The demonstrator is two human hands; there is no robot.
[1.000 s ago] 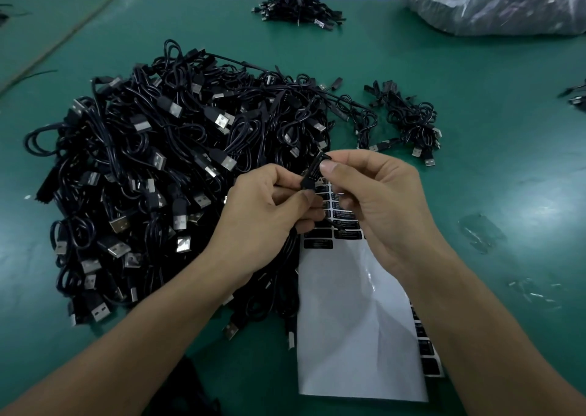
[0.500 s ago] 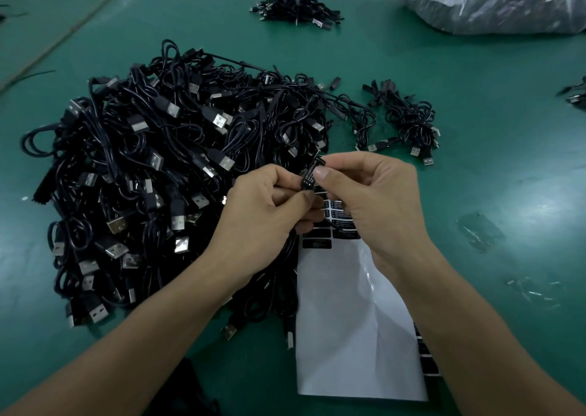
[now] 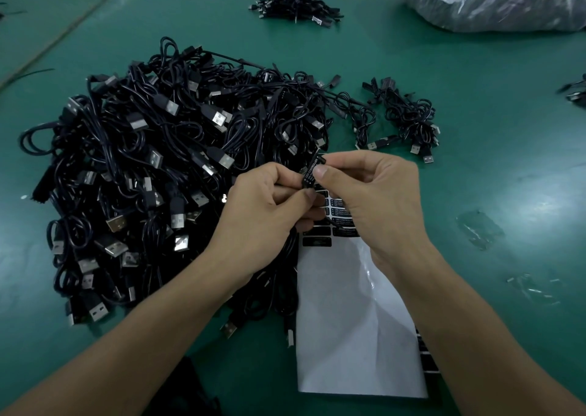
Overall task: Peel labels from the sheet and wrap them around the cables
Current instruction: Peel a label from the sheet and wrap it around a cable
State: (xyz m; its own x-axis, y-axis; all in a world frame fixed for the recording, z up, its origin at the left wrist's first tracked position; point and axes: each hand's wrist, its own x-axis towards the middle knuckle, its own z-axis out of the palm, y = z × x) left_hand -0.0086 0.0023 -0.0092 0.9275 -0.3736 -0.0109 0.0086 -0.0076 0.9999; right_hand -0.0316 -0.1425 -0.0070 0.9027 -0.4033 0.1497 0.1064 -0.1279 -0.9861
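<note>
A small black controller piece of a cable (image 3: 312, 171), bearing a black label with white print, sits between both hands above the label sheet. My left hand (image 3: 266, 206) pinches its lower end with thumb and fingers. My right hand (image 3: 371, 200) pinches its upper part, thumb pressed on the label. The label sheet (image 3: 352, 317) lies flat below the hands, mostly bare white backing, with a few black labels (image 3: 317, 242) left near its top. The cable's cord is hidden under my hands.
A large heap of black USB cables (image 3: 165, 168) fills the green table (image 3: 491, 168) to the left. A smaller bundle of cables (image 3: 406, 120) lies right of it. Another bundle (image 3: 295, 6) and a clear plastic bag (image 3: 488, 0) sit at the far edge.
Both hands have stayed together over the sheet; the right thumb has slid slightly along the label on the controller piece. Nothing else moved.
</note>
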